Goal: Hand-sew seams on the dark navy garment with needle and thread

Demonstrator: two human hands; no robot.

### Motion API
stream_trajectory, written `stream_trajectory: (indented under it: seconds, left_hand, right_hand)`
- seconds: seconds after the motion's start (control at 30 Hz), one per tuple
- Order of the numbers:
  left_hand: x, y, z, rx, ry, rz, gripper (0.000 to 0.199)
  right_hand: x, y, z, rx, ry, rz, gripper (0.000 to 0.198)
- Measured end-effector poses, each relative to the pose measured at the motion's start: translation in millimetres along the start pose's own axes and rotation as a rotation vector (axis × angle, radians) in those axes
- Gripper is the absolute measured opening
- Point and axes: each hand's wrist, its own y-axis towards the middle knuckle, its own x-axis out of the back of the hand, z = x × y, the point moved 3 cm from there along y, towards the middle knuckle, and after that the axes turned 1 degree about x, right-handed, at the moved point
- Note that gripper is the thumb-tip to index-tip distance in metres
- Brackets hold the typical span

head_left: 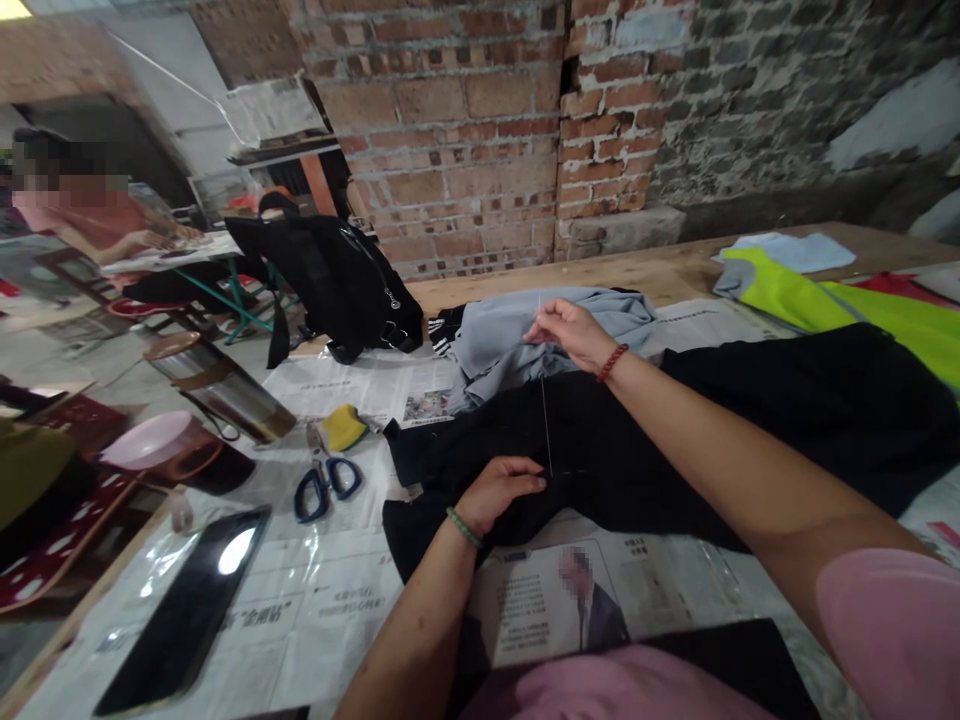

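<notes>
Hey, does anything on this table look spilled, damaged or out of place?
Nothing spilled or damaged stands out. The grey garment is bunched up behind the black cloth, a little untidy. The metal flask appears tilted, though that may just be lens distortion.

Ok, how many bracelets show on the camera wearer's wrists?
2: a green bracelet at the wrist of the left hand, and a red bracelet at that of the right hand.

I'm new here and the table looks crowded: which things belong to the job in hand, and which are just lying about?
In the job:
black garment under the left hand
white thread running up toward the right hand
perhaps the blue-handled scissors, lying untouched

Apparently just lying about:
smartphone
steel vacuum flask
black backpack
neon-yellow garment
</notes>
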Motion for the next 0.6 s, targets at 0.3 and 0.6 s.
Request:
stream_trajectory:
  seconds: [0.3, 0.6]
  left_hand:
    - [-1, -1, 0, 0.019, -0.003, 0.018, 0.012]
    - [-1, -1, -1, 0.004, 0.001, 0.012, 0.014]
  right_hand:
    - [22, 34, 20, 0.308, -0.286, -0.171, 0.003]
    - [-5, -27, 10, 0.045, -0.239, -0.004, 0.007]
